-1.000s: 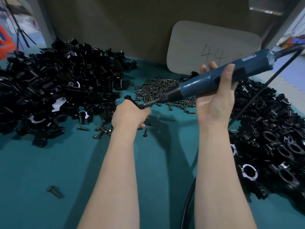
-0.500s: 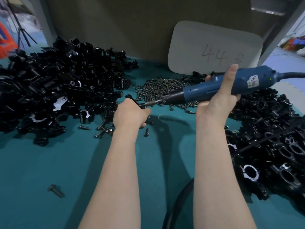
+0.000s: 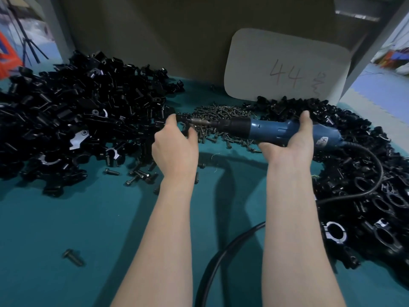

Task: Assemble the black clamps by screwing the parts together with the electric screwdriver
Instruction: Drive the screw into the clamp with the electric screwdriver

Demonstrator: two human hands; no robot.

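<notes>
Forearms stretch forward over the teal surface, and I see the right hand wrapped round the level electric screwdriver, its bit meeting the black clamp pinched in the left hand.

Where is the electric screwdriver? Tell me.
Head view, right of centre: the right hand grips the electric screwdriver, bit over the screw pile, at the black clamp in the left hand.
</notes>
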